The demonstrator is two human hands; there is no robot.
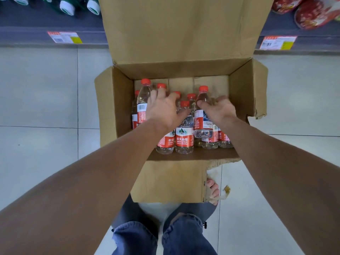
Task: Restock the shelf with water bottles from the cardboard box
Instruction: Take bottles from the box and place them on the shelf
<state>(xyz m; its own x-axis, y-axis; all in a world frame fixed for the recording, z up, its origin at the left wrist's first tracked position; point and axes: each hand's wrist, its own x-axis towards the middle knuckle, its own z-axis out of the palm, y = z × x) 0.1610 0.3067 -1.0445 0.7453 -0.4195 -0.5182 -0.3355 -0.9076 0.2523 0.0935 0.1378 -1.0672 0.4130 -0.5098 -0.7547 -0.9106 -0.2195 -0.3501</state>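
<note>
Water bottle [203, 122] with a red cap sits in the right grip [218, 107], thumb and curled fingers closed round its shoulder. It stands higher than its neighbours, inside the cardboard box [119, 100], toward the right side. The left grip [163, 109] has its fingers spread over the caps of the other water bottles [184, 129], fingertips at or just above them.

The tall rear flap [184, 30] stands up in front of the shelf [36, 21] and hides its middle. The near flap [169, 181], torn at its right edge, lies over the person's jeans [184, 234], with a foot [213, 190] just beside the tear. The box rests on a pale tiled floor [36, 89]. On the shelf are white-capped green bottles [67, 7] at left and red packets [316, 11] at right, with price tags [64, 37] on its edge.

The boxed bottles stand upright, clustered at the near and left part, with bare cardboard at the far side. They are clear and red-capped, with red-and-white labels.
</note>
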